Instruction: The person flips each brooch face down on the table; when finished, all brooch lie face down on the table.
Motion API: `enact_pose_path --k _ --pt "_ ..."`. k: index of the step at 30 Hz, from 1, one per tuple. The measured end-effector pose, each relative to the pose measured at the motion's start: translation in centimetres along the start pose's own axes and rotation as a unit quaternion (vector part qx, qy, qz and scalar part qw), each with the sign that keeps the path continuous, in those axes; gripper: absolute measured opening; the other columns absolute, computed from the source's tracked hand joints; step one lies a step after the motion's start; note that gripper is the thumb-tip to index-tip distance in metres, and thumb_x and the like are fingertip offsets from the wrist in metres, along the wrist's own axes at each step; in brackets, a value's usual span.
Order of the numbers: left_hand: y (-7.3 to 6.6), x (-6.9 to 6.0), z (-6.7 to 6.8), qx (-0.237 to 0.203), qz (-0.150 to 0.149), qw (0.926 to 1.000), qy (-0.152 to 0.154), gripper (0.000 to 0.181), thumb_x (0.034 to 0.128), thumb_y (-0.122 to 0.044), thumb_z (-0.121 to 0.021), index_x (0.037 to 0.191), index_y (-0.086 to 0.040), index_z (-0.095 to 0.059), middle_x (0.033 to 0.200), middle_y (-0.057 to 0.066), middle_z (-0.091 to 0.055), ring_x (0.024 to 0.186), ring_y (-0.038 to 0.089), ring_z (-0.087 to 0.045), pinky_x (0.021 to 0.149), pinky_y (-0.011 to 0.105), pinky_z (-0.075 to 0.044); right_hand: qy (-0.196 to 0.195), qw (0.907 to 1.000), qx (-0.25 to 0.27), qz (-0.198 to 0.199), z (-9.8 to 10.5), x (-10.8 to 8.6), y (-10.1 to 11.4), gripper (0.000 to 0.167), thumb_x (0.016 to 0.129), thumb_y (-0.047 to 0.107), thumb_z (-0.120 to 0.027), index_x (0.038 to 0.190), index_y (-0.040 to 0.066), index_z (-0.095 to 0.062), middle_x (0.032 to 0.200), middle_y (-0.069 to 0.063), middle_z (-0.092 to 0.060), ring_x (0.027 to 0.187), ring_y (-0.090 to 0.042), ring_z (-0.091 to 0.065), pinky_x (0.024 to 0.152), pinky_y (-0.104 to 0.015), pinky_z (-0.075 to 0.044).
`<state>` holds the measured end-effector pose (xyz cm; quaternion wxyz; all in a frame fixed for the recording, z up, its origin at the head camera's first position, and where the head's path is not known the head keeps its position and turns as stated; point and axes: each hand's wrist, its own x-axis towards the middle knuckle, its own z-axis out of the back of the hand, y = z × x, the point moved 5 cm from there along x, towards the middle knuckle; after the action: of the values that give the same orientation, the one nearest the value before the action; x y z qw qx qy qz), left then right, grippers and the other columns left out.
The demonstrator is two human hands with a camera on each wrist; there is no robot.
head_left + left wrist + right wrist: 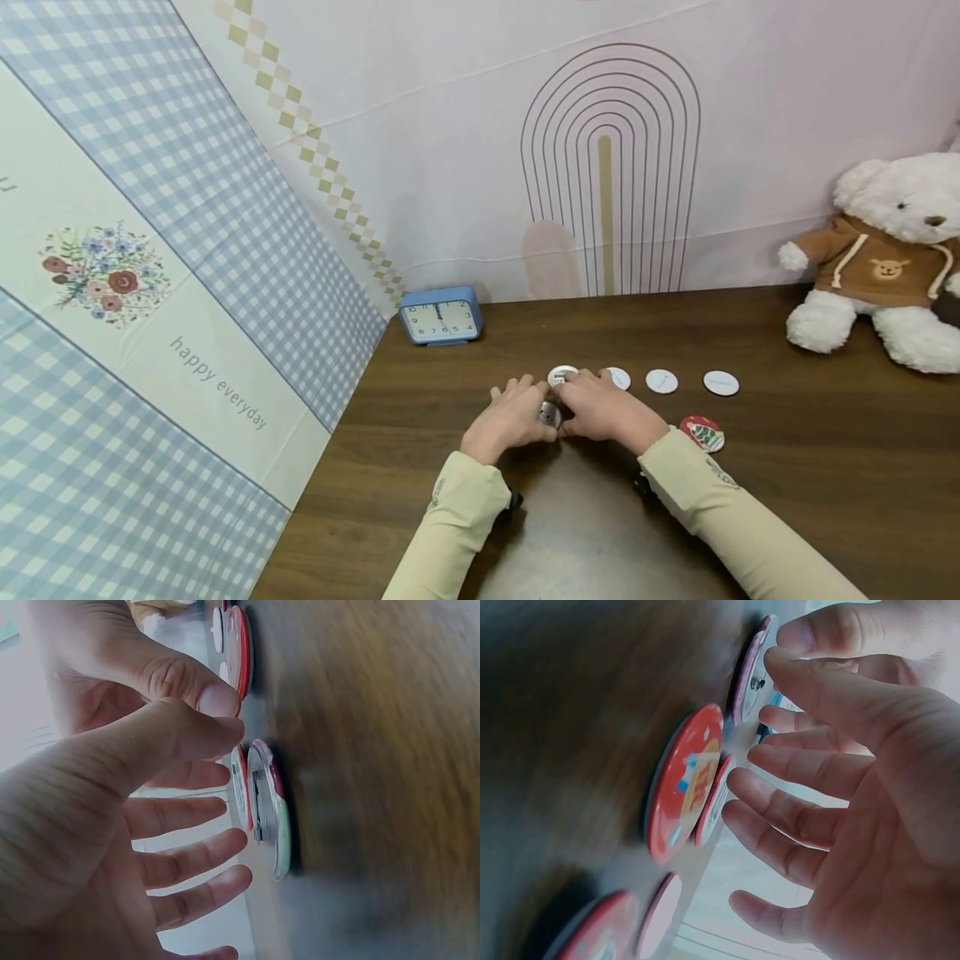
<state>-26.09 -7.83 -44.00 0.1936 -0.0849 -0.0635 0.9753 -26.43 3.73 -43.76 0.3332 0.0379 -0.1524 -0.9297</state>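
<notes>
My left hand [513, 417] and right hand [603, 407] hover close together over the wooden table, thumbs nearly meeting. In the left wrist view, the left fingers [191, 866] are spread and slightly bent, with nothing between them. Near them, a round pin badge [271, 810] lies with its metal back and pin showing; the head view shows this badge [550, 414] between the hands. A red-faced badge [686, 784] lies beside the right hand's relaxed fingers [780, 802] in the right wrist view, hidden under that hand from above. Neither hand visibly grips anything.
White round discs [662, 381] form a row behind the hands, one more [721, 383] to the right. A red badge with a tree picture [702, 433] lies beside the right sleeve. A blue clock [441, 317] stands back left; a white teddy bear [885, 267] sits back right.
</notes>
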Motion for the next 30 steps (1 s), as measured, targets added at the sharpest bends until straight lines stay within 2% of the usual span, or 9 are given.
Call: enact_pose_path --k 3,7,11,16,20,25,30 --pt "-0.4 0.2 0.0 0.001 -0.004 1.0000 -0.005 0.055 0.0830 -0.036 -0.082 0.129 -0.013 -0.063 0.121 0.008 -0.058 0.113 0.031 -0.053 0.092 0.055 -0.039 -0.002 0.9999 -0.014 -0.006 0.1 -0.5 -0.5 0.031 0.081 0.024 -0.083 0.104 0.007 -0.070 0.111 -0.015 -0.063 0.098 -0.035 -0.058 0.084 -0.061 -0.041" --pt "-1.1 0.4 0.0 0.003 -0.012 0.9999 -0.006 0.053 0.0837 -0.035 -0.081 0.129 -0.012 -0.064 0.123 0.007 -0.059 0.115 0.030 -0.052 0.092 0.052 -0.038 -0.003 0.9996 -0.021 -0.020 0.4 -1.1 -1.1 0.030 0.079 0.025 -0.084 0.099 0.007 -0.070 0.103 -0.011 -0.063 0.096 -0.034 -0.057 0.084 -0.061 -0.040" --pt "-1.8 0.7 0.0 0.006 -0.024 0.9997 -0.008 0.041 0.0818 -0.032 -0.082 0.115 -0.014 -0.067 0.111 0.003 -0.060 0.107 0.027 -0.051 0.089 0.049 -0.038 -0.004 0.9994 -0.015 -0.030 0.7 -1.8 -1.8 0.018 0.076 0.019 -0.080 0.084 0.011 -0.066 0.092 -0.006 -0.058 0.089 -0.030 -0.054 0.084 -0.062 -0.039" --pt "-2.7 1.1 -0.1 0.001 -0.042 0.9991 -0.011 0.030 0.0792 -0.030 -0.084 0.099 -0.016 -0.066 0.099 -0.002 -0.058 0.098 0.024 -0.049 0.084 0.046 -0.036 -0.006 0.9996 -0.010 -0.025 0.9 -2.7 -2.3 0.016 0.076 0.016 -0.080 0.086 0.011 -0.068 0.086 -0.003 -0.053 0.084 -0.026 -0.052 0.078 -0.057 -0.040" --pt "-3.7 1.4 -0.1 -0.006 -0.062 0.9980 -0.014 0.028 0.0785 -0.028 -0.086 0.097 -0.017 -0.068 0.096 -0.005 -0.059 0.095 0.024 -0.049 0.088 0.052 -0.035 -0.009 0.9996 -0.008 -0.025 1.1 -3.7 -2.7 0.025 0.074 0.018 -0.085 0.092 0.011 -0.069 0.086 -0.002 -0.054 0.083 -0.024 -0.052 0.075 -0.052 -0.039" --pt "-4.7 1.7 -0.2 -0.006 -0.072 0.9973 -0.013 0.029 0.0760 -0.024 -0.088 0.098 -0.018 -0.070 0.096 -0.005 -0.064 0.102 0.025 -0.054 0.094 0.062 -0.033 -0.015 0.9996 -0.008 -0.024 1.3 -4.2 -2.9 0.028 0.069 0.016 -0.089 0.089 0.013 -0.069 0.083 0.000 -0.054 0.081 -0.025 -0.053 0.074 -0.052 -0.038" --pt "-5.3 1.9 -0.5 0.013 -0.069 0.9975 -0.008 0.036 0.0727 -0.025 -0.091 0.099 -0.016 -0.068 0.092 -0.005 -0.064 0.098 0.022 -0.056 0.091 0.059 -0.034 -0.020 0.9995 -0.008 -0.023 1.2 -4.4 -2.9 0.032 0.066 0.013 -0.091 0.089 0.012 -0.070 0.081 0.000 -0.055 0.082 -0.026 -0.054 0.075 -0.054 -0.038"
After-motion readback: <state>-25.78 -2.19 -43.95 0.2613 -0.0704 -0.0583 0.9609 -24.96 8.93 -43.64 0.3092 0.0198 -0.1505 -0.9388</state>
